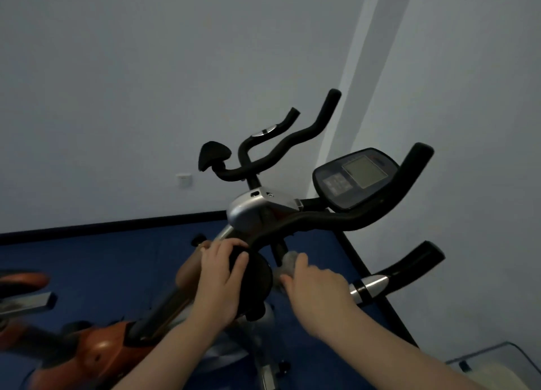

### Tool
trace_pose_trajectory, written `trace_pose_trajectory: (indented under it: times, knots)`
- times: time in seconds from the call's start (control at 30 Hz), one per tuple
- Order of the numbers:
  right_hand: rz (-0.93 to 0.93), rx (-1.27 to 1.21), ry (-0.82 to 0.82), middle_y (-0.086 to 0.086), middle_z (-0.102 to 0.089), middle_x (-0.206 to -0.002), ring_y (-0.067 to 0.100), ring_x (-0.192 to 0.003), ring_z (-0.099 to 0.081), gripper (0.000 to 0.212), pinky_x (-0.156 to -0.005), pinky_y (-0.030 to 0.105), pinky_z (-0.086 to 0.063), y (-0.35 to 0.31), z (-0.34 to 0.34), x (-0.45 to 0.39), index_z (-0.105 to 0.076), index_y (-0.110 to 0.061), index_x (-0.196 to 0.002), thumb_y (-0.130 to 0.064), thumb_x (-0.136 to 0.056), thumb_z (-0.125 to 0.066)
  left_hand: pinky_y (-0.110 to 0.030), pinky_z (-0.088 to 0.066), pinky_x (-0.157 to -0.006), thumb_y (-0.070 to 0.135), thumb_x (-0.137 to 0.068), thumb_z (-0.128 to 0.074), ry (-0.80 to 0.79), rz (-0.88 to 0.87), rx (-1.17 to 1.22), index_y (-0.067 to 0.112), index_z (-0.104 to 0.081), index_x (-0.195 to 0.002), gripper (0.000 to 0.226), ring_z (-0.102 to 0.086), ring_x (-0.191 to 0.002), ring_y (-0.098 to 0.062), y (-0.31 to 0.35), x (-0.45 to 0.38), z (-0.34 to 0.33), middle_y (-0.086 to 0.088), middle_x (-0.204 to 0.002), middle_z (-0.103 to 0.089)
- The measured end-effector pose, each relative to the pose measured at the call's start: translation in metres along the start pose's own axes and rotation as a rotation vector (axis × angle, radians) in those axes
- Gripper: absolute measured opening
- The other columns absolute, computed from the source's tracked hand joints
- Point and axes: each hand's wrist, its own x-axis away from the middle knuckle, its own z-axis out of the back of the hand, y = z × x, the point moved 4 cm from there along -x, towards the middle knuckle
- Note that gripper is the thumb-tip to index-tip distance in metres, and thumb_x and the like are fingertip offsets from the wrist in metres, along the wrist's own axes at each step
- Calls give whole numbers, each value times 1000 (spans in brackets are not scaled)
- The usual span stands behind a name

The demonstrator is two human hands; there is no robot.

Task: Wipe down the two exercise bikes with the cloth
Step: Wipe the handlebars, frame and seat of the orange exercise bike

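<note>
A silver and black exercise bike (254, 214) stands in front of me, with black handlebars and a console (355, 177) on the right. My left hand (219, 275) grips a round black part (257, 275) below the silver housing. My right hand (316, 287) holds a grey cloth (288, 262) bunched against the black stem beside that part. An orange bike (96, 348) lies low at the left, its saddle (23, 282) at the left edge. A second set of black handlebars (281, 149) rises behind the silver bike.
Pale walls meet in a corner behind the bikes. A blue floor mat (102, 257) with a black skirting line runs below the wall. A clear glass or plastic edge (497, 357) shows at the bottom right. A wall socket (183, 178) sits low on the wall.
</note>
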Motion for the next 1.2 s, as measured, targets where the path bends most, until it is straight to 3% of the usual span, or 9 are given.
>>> trace_pose_trajectory:
  times: [0.2,0.43,0.63,0.73,0.87,0.93,1.07,1.13,1.2]
  knots:
    - [-36,-311,-171,14,-61,-116,32,-102,-58,42,-71,36,-37,-6,13,-45,-38,-10,-120,-48,-103,-31,-36,-34,-91,26,-98,-50,33,1,-77,35,-52,-103,11,-40,-101,-15,-5,-4,-1,11,-103,-47]
    - [-54,-272,-189,7,-62,-104,25,-87,-57,39,-65,35,-34,6,5,-32,-36,-17,-108,-55,-101,-26,-20,-31,-86,33,-94,-54,-18,-72,-87,43,-48,-103,15,-39,-101,1,-7,-8,2,22,-103,-46]
    - [-223,-547,-202,10,-60,-122,24,-106,-57,52,-86,35,-43,5,4,-44,-43,-17,-131,-55,-101,-25,-45,-52,-86,55,-76,-69,78,353,393,31,-54,-94,33,-59,-95,-10,-33,7,-7,6,-100,-59]
    - [-238,-526,-310,6,-58,-129,14,-103,-51,51,-86,29,-38,17,3,-39,-49,-20,-131,-52,-103,-22,-46,-54,-81,64,-73,-66,23,383,427,32,-55,-88,37,-62,-86,-8,-37,6,-9,5,-92,-62]
    - [-361,-727,-321,9,-50,-142,21,-124,-48,56,-102,30,-36,7,8,-47,-44,-15,-142,-49,-104,-19,-44,-55,-75,71,-71,-60,-46,382,459,33,-54,-85,41,-63,-77,-2,-41,3,-13,7,-82,-65]
    - [-361,-574,-215,11,-56,-134,26,-120,-53,55,-99,35,-40,-1,7,-37,-39,-17,-143,-50,-104,-18,-39,-54,-72,72,-72,-57,-66,360,466,34,-53,-85,41,-61,-74,2,-40,3,-13,11,-80,-64]
    - [-168,-87,-49,-6,-57,-92,15,-72,-50,43,-63,32,-34,-6,11,6,-24,-27,-139,-49,-103,-25,-30,-48,-65,70,-73,-53,-74,310,490,35,-51,-82,37,-61,-73,1,-38,2,-13,15,-80,-63]
    - [-104,-37,-60,-5,-59,-107,14,-79,-53,44,-66,31,-30,-4,14,19,-21,-28,-142,-47,-103,-30,-30,-48,-66,69,-73,-52,-86,308,492,39,-50,-81,32,-61,-73,2,-39,1,-13,17,-81,-63]
    - [-53,85,-96,-5,-55,-127,15,-103,-53,53,-84,29,-34,-1,15,28,-12,-26,-150,-42,-104,-33,-32,-50,-67,68,-75,-53,-97,305,485,40,-50,-82,29,-60,-74,3,-40,0,-13,18,-81,-63]
